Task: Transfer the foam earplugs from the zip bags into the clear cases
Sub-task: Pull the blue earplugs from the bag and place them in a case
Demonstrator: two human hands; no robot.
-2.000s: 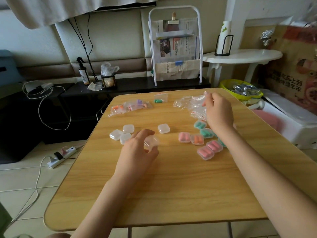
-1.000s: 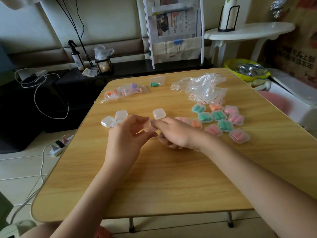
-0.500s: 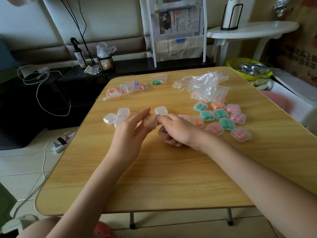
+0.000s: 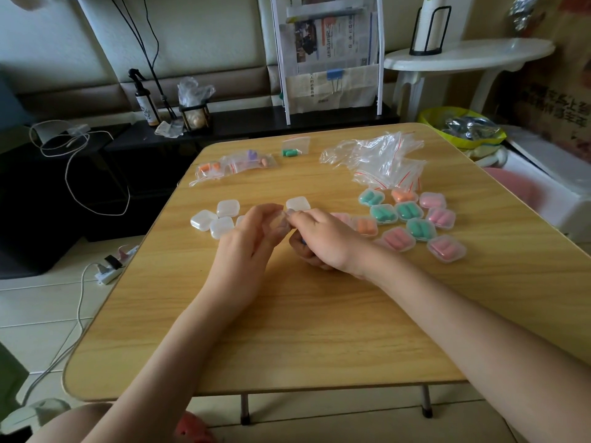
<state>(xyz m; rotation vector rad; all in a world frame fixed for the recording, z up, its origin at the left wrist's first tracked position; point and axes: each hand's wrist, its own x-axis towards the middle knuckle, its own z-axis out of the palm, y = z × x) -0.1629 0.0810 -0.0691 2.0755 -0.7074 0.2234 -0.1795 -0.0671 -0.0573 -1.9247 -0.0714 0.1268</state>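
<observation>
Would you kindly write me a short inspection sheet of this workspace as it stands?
Surface: wooden table, near half bare.
Job's things: filled cases grouped at right; empty cases at left; zip bags with earplugs at the far edge; emptied bags piled far right.
Clutter: nothing seen on the table beyond the job's things.
Grips: left hand and right hand both pinch one clear case at the centre.
Cables: power strip and white cord at left, off the table.
Surroundings: newspaper rack, white side table, spray bottle.
</observation>
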